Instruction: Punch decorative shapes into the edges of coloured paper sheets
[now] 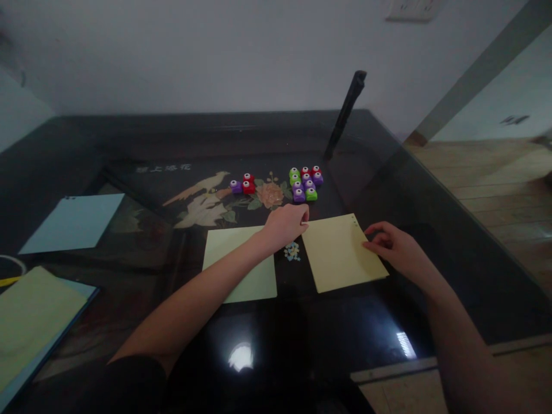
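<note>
My left hand [285, 225] is closed, its fingers curled at the upper left corner of a yellow sheet of paper [342, 253]. A small pale bit shows at its fingertips; I cannot make out what it grips. At the sheet's right edge is my right hand [399, 253], thumb and forefinger apart. Tiny punched holes mark the sheet's upper right corner. Below my left wrist lies a small heap of paper cut-outs [292, 251]. My left forearm crosses a pale green sheet [254, 279]. Beyond the left hand stand several small craft punches [306, 184] in green, red and purple.
Three more punches [244, 184] sit farther left on the glossy black table [319, 333]. A light blue sheet [75, 223] lies at the left, with a paper stack [38, 322] nearer me. A black stick-like object [346, 112] rises by the wall at the back right.
</note>
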`<state>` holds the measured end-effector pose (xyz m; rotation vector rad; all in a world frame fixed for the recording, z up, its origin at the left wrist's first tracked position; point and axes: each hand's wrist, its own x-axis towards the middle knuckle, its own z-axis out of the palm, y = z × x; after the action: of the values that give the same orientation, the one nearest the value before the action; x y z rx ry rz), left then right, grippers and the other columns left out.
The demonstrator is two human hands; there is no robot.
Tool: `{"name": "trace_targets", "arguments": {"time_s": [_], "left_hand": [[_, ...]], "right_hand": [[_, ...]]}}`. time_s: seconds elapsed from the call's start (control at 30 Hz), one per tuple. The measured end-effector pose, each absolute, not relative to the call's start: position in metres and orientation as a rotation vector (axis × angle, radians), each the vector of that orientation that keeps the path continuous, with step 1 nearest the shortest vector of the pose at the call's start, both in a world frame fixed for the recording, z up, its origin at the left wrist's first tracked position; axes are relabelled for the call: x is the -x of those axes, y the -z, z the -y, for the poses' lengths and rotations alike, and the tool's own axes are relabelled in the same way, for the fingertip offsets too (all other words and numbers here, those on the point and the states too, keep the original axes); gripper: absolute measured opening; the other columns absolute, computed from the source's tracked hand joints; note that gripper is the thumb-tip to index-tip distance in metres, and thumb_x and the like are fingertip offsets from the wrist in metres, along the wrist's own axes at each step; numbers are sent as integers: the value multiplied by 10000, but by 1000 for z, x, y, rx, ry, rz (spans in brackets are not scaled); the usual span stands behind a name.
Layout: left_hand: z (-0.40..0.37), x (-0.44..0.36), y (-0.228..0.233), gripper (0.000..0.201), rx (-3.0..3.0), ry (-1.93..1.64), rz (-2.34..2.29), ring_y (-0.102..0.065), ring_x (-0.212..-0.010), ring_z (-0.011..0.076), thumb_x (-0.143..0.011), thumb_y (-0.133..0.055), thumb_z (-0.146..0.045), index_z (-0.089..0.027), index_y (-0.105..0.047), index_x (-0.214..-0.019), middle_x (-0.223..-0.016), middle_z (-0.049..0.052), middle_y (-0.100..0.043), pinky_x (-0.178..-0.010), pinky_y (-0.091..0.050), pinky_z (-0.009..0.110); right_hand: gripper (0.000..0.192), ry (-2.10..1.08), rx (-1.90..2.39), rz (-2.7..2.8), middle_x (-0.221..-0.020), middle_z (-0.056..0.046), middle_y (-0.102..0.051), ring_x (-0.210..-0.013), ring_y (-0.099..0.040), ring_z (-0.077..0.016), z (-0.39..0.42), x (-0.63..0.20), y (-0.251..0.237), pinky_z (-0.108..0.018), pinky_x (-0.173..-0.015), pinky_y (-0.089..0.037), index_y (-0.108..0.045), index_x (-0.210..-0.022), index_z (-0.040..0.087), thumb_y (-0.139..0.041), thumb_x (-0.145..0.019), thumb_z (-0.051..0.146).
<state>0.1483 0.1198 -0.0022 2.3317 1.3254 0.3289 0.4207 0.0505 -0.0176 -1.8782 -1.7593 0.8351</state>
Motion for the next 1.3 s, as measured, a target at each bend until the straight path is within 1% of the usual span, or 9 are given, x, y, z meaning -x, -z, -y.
{"name": "trace_targets", "arguments": {"time_s": [0.2, 0.47, 0.57, 0.77, 0.9, 1.0, 1.13, 1.2, 1.3], "left_hand": [[-122, -147, 6, 86, -2350, -360, -1297, -619, -702, 189, -780, -566, -171, -177, -610, -854, -777, 44, -667, -565, -398, 258], [-126, -148, 12, 75, -2375, -397, -1259, -596, -712, 183, -768, -568, -160, -167, -614, -826, -785, 46, -645, -594, -413, 261], [-127, -147, 11, 58, -2393, -417, -1245, -585, -754, 190, -775, -586, -199, -167, -614, -815, -815, 48, -630, -632, -424, 271], [-135, -137, -12, 172, -2412, -490, -1250, -577, -776, 193, -839, -566, -323, -163, -626, -859, -828, 51, -624, -675, -426, 288], [-136, -107, -34, 179, -2372, -533, -1299, -574, -690, 160, -878, -494, -263, -153, -633, -904, -786, 45, -642, -606, -399, 258], [-128, -65, -36, 181, -2387, -504, -1313, -575, -666, 154, -877, -488, -252, -155, -638, -902, -771, 43, -651, -597, -392, 259], [-107, -1, -17, 150, -2334, -478, -1390, -592, -704, 172, -844, -506, -241, -173, -636, -869, -800, 53, -655, -635, -431, 278], [-94, 23, -4, 158, -2266, -492, -1460, -599, -725, 179, -842, -491, -233, -169, -633, -867, -840, 68, -654, -662, -456, 294], [-81, 41, 9, 153, -2257, -555, -1498, -607, -851, 204, -840, -498, -236, -174, -623, -904, -928, 79, -654, -755, -477, 330]], "right_hand": [[267, -835, 1890, 1786, -596, 12, -608, -539, -555, -174, -50, -420, 17, -283, -530, -390, -546, -911, 229, -635, -712, 383], [255, -825, 1876, 1816, -594, 21, -589, -545, -553, -166, -51, -424, 21, -279, -531, -400, -558, -913, 227, -633, -723, 378], [245, -797, 1864, 1823, -587, 17, -588, -531, -541, -160, -51, -424, 21, -271, -511, -387, -573, -886, 221, -641, -715, 382], [264, -722, 1832, 1751, -559, 13, -570, -511, -526, -158, -52, -422, 13, -278, -515, -375, -603, -825, 196, -629, -714, 435], [251, -630, 1810, 1663, -528, 20, -539, -500, -496, -144, -53, -418, 6, -272, -516, -360, -615, -788, 189, -635, -726, 432], [244, -639, 1749, 1647, -577, 5, -568, -525, -514, -145, -53, -407, -1, -268, -518, -373, -616, -798, 187, -637, -735, 422], [229, -679, 1652, 1811, -712, -39, -644, -586, -562, -158, -56, -381, -12, -284, -560, -419, -631, -801, 183, -635, -748, 405], [205, -678, 1596, 1926, -712, -37, -648, -581, -558, -152, -60, -362, -19, -283, -562, -422, -636, -788, 183, -623, -769, 387], [152, -683, 1458, 2110, -723, -31, -653, -623, -573, -148, -69, -329, -25, -270, -583, -425, -641, -799, 183, -603, -808, 330]]}}
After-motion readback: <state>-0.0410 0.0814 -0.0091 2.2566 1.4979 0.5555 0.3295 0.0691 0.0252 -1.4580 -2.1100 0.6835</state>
